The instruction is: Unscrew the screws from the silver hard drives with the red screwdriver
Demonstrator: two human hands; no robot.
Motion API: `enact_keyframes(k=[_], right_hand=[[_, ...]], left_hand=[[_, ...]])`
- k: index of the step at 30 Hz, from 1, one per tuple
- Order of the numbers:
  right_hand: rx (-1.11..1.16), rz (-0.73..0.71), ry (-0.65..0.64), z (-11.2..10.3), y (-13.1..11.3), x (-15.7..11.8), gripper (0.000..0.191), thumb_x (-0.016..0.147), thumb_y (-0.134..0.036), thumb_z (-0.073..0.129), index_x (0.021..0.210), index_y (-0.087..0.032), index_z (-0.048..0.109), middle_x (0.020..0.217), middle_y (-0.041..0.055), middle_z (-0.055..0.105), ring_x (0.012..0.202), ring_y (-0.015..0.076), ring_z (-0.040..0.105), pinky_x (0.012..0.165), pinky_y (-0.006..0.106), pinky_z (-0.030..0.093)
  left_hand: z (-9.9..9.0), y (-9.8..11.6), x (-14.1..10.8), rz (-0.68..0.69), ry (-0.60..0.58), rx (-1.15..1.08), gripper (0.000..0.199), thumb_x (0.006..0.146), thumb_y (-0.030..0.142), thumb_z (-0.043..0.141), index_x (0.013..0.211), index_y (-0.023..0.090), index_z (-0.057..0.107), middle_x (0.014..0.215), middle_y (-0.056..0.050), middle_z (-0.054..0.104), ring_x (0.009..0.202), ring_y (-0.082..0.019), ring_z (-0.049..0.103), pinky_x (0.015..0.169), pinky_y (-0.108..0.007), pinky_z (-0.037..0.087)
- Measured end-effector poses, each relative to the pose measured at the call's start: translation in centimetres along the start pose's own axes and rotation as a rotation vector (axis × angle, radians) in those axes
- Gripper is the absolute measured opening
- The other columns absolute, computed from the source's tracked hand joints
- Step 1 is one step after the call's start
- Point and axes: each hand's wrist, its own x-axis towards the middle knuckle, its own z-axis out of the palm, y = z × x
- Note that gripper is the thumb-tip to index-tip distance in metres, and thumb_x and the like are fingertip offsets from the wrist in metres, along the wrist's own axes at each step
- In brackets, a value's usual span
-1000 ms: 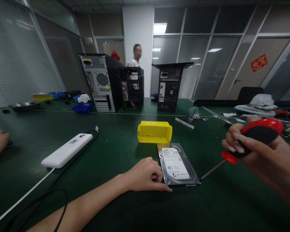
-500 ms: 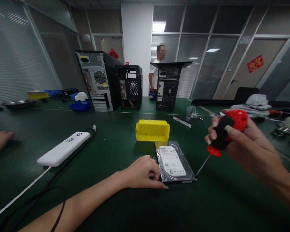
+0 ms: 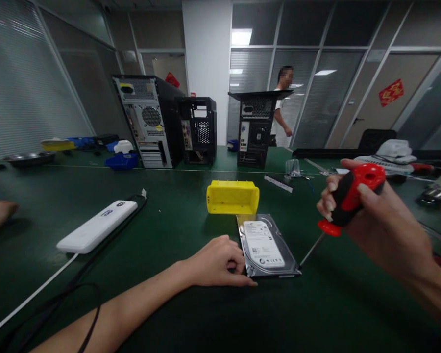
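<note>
right hand [image 3: 384,223] wrapped round screwdriver [image 3: 348,200], pointing down-left | hard drive [image 3: 266,247] long axis running away | left hand [image 3: 218,262] alongside, grip unclear

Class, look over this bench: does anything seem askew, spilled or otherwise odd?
The black panel on top of the rightmost computer tower looks odd: it juts out past both sides rather than sitting flush. No spill stands out.

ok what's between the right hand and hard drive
The screwdriver's shaft, in the head view: it slants from the right hand down to the hard drive.
</note>
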Motion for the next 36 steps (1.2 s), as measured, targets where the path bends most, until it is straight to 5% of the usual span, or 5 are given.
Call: enact_keyframes(k=[15, 24, 29, 36], right_hand=[[0.061, -0.011, 0.037, -0.2, 0.3, 0.1, 0.034, 0.074, -0.028, 0.072, 0.105, -0.033, 0.059, 0.091, -0.0008, 0.053, 0.071, 0.0122, 0.054, 0.062, 0.025, 0.054], [0.062, -0.026, -0.068, 0.4, -0.2, -0.2, 0.031, 0.075, -0.025, 0.07, 0.095, -0.038, 0.05, 0.067, -0.005, 0.048, 0.049, 0.0114, 0.042, 0.041, 0.022, 0.041], [0.046, 0.039, -0.041, 0.2, -0.6, -0.6, 0.032, 0.072, -0.039, 0.07, 0.102, -0.03, 0.06, 0.079, 0.0008, 0.053, 0.061, 0.0147, 0.054, 0.052, 0.029, 0.053], [0.03, -0.028, -0.008, -0.2, 0.1, -0.2, 0.034, 0.068, -0.028, 0.077, 0.097, -0.029, 0.06, 0.094, 0.0009, 0.057, 0.07, 0.0148, 0.058, 0.06, 0.03, 0.057]], left_hand=[[-0.1, 0.1, 0.0, -0.019, -0.008, -0.001, 0.037, 0.083, 0.04, 0.067, 0.059, 0.015, 0.054, 0.058, 0.008, 0.045, 0.06, -0.009, 0.049, 0.068, -0.023, 0.032], [0.1, 0.0, -0.1, -0.014, 0.0, -0.012, 0.037, 0.083, 0.039, 0.067, 0.059, 0.015, 0.052, 0.058, 0.008, 0.044, 0.061, -0.009, 0.047, 0.068, -0.024, 0.031], [0.0, 0.1, -0.1, -0.011, -0.009, -0.018, 0.035, 0.084, 0.037, 0.067, 0.06, 0.015, 0.053, 0.059, 0.008, 0.044, 0.062, -0.009, 0.048, 0.07, -0.024, 0.031], [-0.1, 0.1, 0.0, -0.018, -0.014, -0.009, 0.035, 0.083, 0.038, 0.067, 0.06, 0.015, 0.054, 0.059, 0.008, 0.045, 0.062, -0.009, 0.048, 0.068, -0.024, 0.031]])
